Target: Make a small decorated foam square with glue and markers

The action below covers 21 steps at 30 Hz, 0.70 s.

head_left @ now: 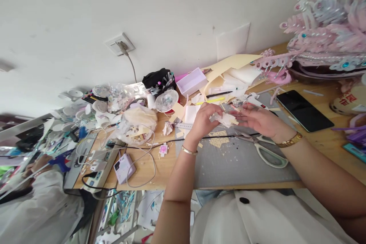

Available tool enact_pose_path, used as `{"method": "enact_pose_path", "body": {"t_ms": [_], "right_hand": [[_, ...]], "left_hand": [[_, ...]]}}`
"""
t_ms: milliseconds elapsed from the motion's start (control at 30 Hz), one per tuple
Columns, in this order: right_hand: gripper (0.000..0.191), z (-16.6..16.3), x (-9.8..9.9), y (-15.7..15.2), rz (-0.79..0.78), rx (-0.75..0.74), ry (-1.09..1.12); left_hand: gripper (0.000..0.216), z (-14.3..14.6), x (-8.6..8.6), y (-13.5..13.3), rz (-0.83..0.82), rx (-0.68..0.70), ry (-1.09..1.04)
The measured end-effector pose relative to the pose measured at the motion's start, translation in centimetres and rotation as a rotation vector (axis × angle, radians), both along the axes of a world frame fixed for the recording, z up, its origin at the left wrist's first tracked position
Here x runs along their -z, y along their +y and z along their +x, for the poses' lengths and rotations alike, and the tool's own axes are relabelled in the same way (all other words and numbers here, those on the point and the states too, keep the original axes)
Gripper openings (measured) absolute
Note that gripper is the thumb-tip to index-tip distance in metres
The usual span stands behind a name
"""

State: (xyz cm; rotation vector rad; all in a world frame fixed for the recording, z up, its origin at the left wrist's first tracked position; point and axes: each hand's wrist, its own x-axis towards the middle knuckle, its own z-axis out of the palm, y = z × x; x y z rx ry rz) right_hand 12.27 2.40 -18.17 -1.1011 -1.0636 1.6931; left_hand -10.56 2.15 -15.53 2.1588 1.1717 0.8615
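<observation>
My left hand (206, 119) is closed, with thumb and fingers pinching a small crumpled white piece (227, 119), which looks like paper or film with a cream bit at its edge. Close by on the right, my right hand (254, 119) has its fingers stretched toward that piece; whether they touch it is unclear. Below both hands lies a grey cutting mat (228, 167) with cream cut-out pieces (219, 139) scattered on it. Scissors with pale handles (270, 155) rest under my right wrist. A ruler (184, 126) lies left of my left hand.
A black phone (304, 109) lies at right, near a pink beaded headdress (328, 42). Behind the hands are a lilac box (192, 82) and pens (219, 94). A power strip (104, 164) and cables run at left, beside another person's white sleeve (48, 194) and hand holding a blue glue gun (61, 161).
</observation>
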Motion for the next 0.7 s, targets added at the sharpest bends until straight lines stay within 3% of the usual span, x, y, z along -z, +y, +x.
{"method": "enact_pose_path", "body": {"t_ms": [133,267,333,433,500,567,700], "right_hand": [[0.034,-0.2,-0.2,-0.6,-0.122,-0.196,0.055],[0.04,-1.0,0.3,-0.8,-0.072,-0.098,-0.007],[0.044,-1.4,0.6,-0.8,-0.017,-0.033,-0.035],[0.049,-1.9,0.7,-0.8,0.087,0.078,-0.085],[0.05,-2.1,0.6,-0.9,0.159,0.11,-0.14],[0.048,-2.2,0.6,-1.1,0.219,0.098,-0.217],[0.045,-2.4,0.8,-1.5,0.297,0.074,-0.319]], "left_hand": [[0.028,-0.3,0.0,-1.3,0.133,0.001,0.066],[0.029,0.2,1.0,-1.5,0.083,-0.077,-0.005],[0.042,0.6,1.7,-1.4,-0.048,-0.22,-0.15],[0.051,1.3,2.6,-1.4,-0.446,-0.434,-0.584],[0.033,1.7,3.1,-1.6,-0.697,-0.443,-0.809],[0.015,2.1,3.3,-1.9,-0.817,-0.387,-0.889],[0.032,2.6,3.7,-2.4,-0.867,-0.337,-0.939]]}}
